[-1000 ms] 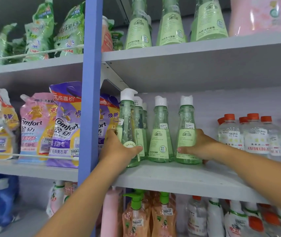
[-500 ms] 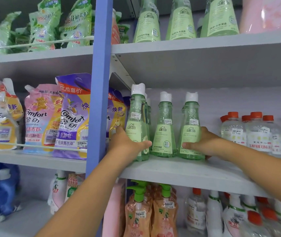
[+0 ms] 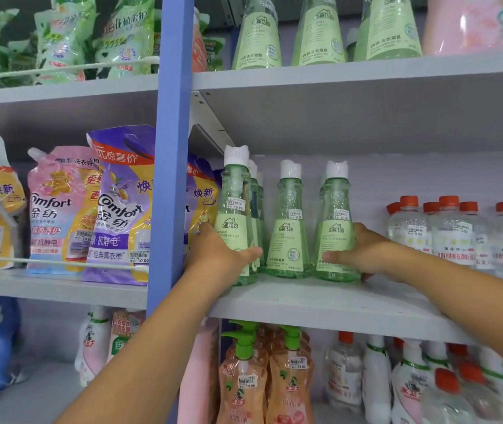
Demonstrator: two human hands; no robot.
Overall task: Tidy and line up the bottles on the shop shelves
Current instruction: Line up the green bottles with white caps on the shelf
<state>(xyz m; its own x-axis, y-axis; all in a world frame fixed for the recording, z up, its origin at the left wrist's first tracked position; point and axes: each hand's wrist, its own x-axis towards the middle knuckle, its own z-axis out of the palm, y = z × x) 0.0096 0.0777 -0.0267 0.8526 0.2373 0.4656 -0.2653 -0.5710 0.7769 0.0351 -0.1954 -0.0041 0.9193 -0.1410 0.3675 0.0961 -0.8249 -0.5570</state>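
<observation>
Three green cone-shaped bottles with white caps stand in a front row on the grey middle shelf point(image 3: 335, 304). My left hand point(image 3: 216, 255) grips the base of the left green bottle point(image 3: 234, 209), which stands nearest the shelf's front edge, with more green bottles behind it. The middle green bottle point(image 3: 288, 228) stands untouched. My right hand point(image 3: 363, 255) holds the right green bottle point(image 3: 334, 228) low down, thumb across its front and fingers behind it.
Clear bottles with red caps point(image 3: 445, 231) crowd the shelf to the right. A blue upright post point(image 3: 170, 148) borders the left, with Comfort refill pouches point(image 3: 115, 209) beyond it. More green bottles point(image 3: 257, 35) stand above; orange pump bottles point(image 3: 241, 381) below.
The left green bottle has come forward towards the shelf's front edge in my left hand. My right hand stays on the right bottle. The view has shifted slightly.
</observation>
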